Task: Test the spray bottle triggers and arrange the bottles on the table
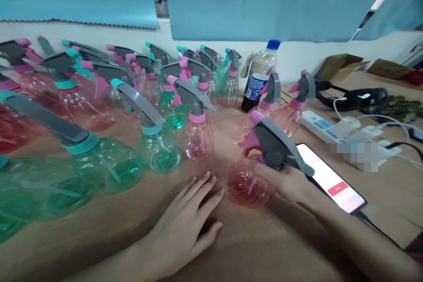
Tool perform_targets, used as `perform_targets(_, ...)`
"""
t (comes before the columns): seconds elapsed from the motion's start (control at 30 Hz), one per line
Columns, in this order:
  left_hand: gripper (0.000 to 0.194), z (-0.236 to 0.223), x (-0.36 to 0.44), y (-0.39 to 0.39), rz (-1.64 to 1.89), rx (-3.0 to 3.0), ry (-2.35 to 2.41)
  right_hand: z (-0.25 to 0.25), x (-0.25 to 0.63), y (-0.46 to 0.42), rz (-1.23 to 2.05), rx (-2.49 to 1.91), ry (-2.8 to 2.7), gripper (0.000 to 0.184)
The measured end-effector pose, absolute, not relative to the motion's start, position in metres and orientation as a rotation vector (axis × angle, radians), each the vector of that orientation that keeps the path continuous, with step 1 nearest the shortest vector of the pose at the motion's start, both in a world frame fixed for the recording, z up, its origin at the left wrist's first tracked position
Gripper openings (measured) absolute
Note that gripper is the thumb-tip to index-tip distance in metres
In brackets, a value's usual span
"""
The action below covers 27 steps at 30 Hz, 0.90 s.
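Note:
My right hand (pixel 280 178) grips a clear pink spray bottle (pixel 249 187) around its neck, just under the pink collar. Its grey and pink trigger head tilts, with the nozzle toward the upper left. My left hand (pixel 193 216) lies palm down on the brown table (pixel 251 246), fingers spread, holding nothing. Nearest beyond it stand a clear pink spray bottle (pixel 197 141) with a pink collar and a green spray bottle (pixel 161 152) with a teal collar. Two more pink-collared bottles, one of them this pink spray bottle (pixel 287 116), stand behind my right hand.
Several pink and green spray bottles crowd the left and back, including a large green one (pixel 107 165). A cola bottle (pixel 259 79) stands near the wall. At right lie a lit phone (pixel 333 180), a white power strip (pixel 325 130) with cables, and a black device (pixel 360 97).

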<state>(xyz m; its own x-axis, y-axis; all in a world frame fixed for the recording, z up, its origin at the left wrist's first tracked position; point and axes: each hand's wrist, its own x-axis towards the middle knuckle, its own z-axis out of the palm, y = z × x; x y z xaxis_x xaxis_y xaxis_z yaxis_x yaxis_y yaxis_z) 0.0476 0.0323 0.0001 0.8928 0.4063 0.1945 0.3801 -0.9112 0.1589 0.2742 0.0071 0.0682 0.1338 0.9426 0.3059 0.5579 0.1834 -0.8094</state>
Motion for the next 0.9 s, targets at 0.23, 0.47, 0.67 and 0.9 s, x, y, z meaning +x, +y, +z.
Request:
perform_targets(0.23, 0.047, 0.000, 0.048, 0.032, 0.344, 2.958, 0.601, 0.062, 0.274, 0.011, 0.554, -1.387, -1.570, 0.027)
perform_targets(0.47, 0.049, -0.001, 0.047, 0.032, 0.348, 2.957, 0.610, 0.054, 0.274, 0.014, 0.444, -1.432, -1.523, 0.022)
perform_targets(0.67, 0.047, -0.001, 0.048, 0.032, 0.346, 2.961, 0.605, 0.055, 0.273, 0.015, 0.448, -1.366, -1.535, 0.020)
perform_targets(0.9, 0.046, -0.001, 0.048, 0.032, 0.339, 2.969, 0.606, 0.054, 0.274, 0.014, 0.454, -1.338, -1.576, 0.040)
